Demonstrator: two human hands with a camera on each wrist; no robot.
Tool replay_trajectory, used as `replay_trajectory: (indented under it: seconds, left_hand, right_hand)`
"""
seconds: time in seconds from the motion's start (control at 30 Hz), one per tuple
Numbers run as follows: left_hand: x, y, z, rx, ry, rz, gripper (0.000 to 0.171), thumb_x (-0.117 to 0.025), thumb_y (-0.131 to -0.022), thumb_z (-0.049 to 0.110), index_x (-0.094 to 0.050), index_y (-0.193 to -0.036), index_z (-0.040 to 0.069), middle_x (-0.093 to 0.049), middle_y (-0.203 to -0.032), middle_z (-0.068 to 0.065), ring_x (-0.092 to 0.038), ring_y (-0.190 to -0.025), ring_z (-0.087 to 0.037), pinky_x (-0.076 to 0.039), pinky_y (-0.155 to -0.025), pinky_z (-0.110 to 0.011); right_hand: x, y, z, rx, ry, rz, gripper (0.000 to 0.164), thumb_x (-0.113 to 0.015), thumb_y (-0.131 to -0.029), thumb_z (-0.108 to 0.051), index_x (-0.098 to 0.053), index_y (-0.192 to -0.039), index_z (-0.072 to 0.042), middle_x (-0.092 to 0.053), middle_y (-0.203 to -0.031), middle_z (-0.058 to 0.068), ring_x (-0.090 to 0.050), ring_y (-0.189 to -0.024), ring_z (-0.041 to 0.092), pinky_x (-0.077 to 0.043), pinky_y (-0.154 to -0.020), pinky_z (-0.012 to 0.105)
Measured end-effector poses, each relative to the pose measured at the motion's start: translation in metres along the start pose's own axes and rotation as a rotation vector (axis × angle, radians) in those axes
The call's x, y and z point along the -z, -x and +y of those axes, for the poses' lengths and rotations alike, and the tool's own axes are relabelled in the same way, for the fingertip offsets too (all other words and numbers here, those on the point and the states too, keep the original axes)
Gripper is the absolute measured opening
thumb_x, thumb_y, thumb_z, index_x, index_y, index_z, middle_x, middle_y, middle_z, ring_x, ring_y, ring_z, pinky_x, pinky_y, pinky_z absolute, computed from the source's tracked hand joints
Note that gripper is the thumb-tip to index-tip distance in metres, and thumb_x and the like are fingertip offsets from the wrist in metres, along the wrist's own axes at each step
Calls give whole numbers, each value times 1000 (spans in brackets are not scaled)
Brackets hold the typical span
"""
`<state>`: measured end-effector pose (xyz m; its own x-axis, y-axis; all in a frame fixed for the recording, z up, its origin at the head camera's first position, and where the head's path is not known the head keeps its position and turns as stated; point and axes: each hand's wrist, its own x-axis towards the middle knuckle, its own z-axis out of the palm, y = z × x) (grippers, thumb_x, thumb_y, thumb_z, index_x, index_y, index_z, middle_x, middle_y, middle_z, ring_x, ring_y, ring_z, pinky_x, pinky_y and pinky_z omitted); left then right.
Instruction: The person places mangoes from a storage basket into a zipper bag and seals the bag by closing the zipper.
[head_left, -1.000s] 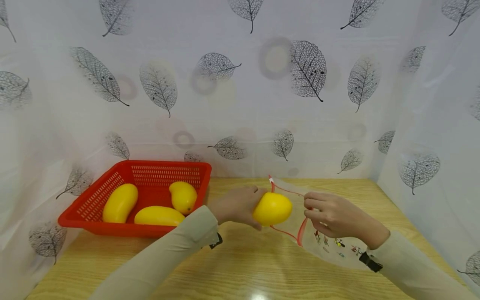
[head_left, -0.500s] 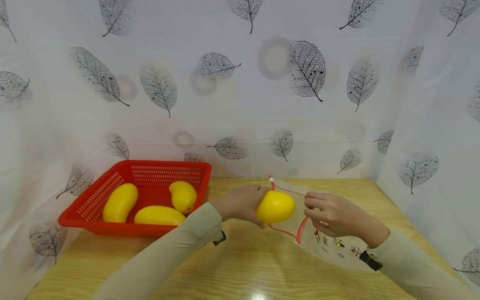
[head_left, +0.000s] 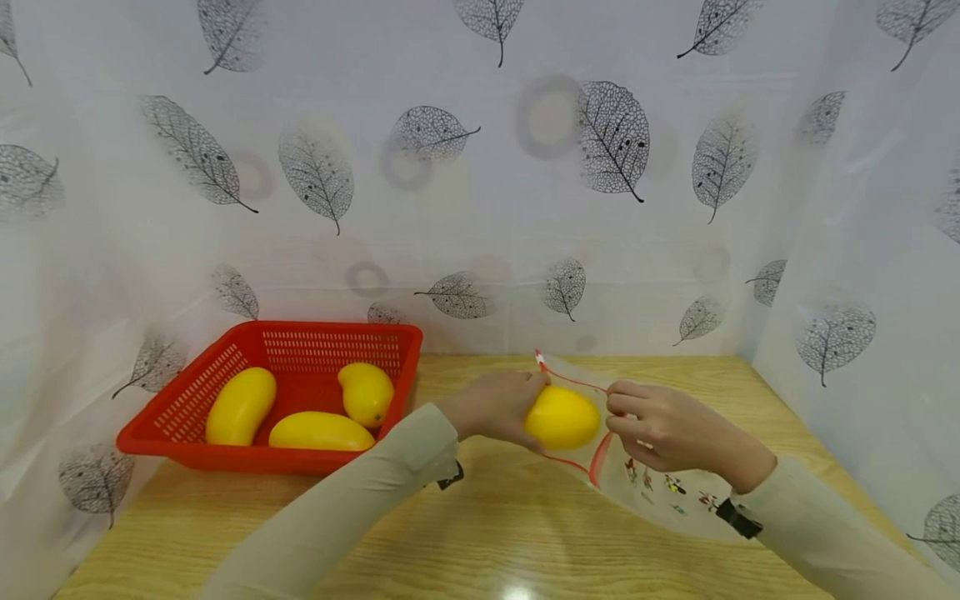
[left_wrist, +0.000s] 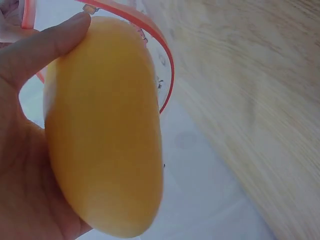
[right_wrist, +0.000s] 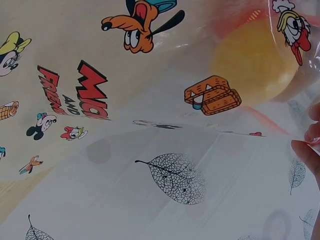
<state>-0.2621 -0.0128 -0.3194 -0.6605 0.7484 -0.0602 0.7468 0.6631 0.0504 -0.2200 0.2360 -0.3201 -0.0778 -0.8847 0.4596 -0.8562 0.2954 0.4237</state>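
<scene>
A yellow mango (head_left: pixel 564 418) is gripped in my left hand (head_left: pixel 501 408), thumb on one side and fingers along the other. It sits at the mouth of a clear zip bag (head_left: pixel 652 493) with a red-edged opening and printed cartoon figures. My right hand (head_left: pixel 660 429) pinches the rim of that bag and holds the mouth apart. Up close in the left wrist view, the mango (left_wrist: pixel 107 130) has the red rim (left_wrist: pixel 167 55) curving behind its far end. Through the printed film in the right wrist view, the mango (right_wrist: pixel 255 65) shows as a blurred yellow shape.
On the left stands a red plastic basket (head_left: pixel 270 458) with slotted walls, holding three yellow mangoes (head_left: pixel 242 407). A wood-grain table (head_left: pixel 480 533) lies below. Leaf-printed white sheeting (head_left: pixel 480 217) hangs behind and at both sides.
My left hand has moved slightly to the right with the mango, bringing it further into the bag's mouth. My right hand has stayed almost in place, and the basket has not moved.
</scene>
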Motion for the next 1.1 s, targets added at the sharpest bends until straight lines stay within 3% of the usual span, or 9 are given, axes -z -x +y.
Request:
replay_trajectory:
  seconds: [0.47, 0.63, 0.83, 0.97, 1.1]
  left_hand:
    - [-4, -9, 10, 5, -51, 29, 76, -72, -69, 60, -47, -125, 14, -61, -106, 1, -57, -88, -12, -47, -73, -25]
    - [-2, -13, 16, -7, -71, 21, 77, -70, -71, 62, -48, -126, 13, -62, -105, 2, -56, -85, -11, -47, -72, -23]
    - [-9, -20, 20, -7, -120, 16, 78, -67, -70, 67, -50, -125, 14, -63, -100, 3, -55, -78, -10, -43, -61, -20]
    - [-13, -24, 22, 3, -145, -4, 81, -64, -72, 68, -48, -131, 14, -63, -109, 2, -59, -88, -12, -48, -67, -22]
    - [-14, -24, 21, 24, -101, -45, 81, -62, -75, 67, -47, -135, 15, -62, -120, 2, -61, -101, -14, -51, -80, -25]
  right_hand:
    - [-3, 0, 1, 3, 4, 14, 30, -33, -94, -17, -55, -74, -14, -47, -75, -1, -44, -76, 12, -39, -62, 21]
    - [-3, -1, 1, 8, 10, 19, 32, -32, -95, -18, -55, -74, -14, -47, -75, -1, -44, -75, 12, -40, -62, 21]
    - [-3, -1, 1, 0, 6, 14, 32, -32, -95, -18, -56, -74, -14, -48, -76, -1, -45, -76, 12, -41, -63, 20]
    - [-3, -2, 1, 4, 3, 21, 31, -33, -95, -18, -56, -75, -14, -49, -77, -1, -46, -76, 12, -42, -63, 20]
    - [-4, -2, 2, 12, 10, 41, 32, -33, -96, -17, -58, -75, -14, -50, -77, -1, -45, -75, 11, -41, -61, 20]
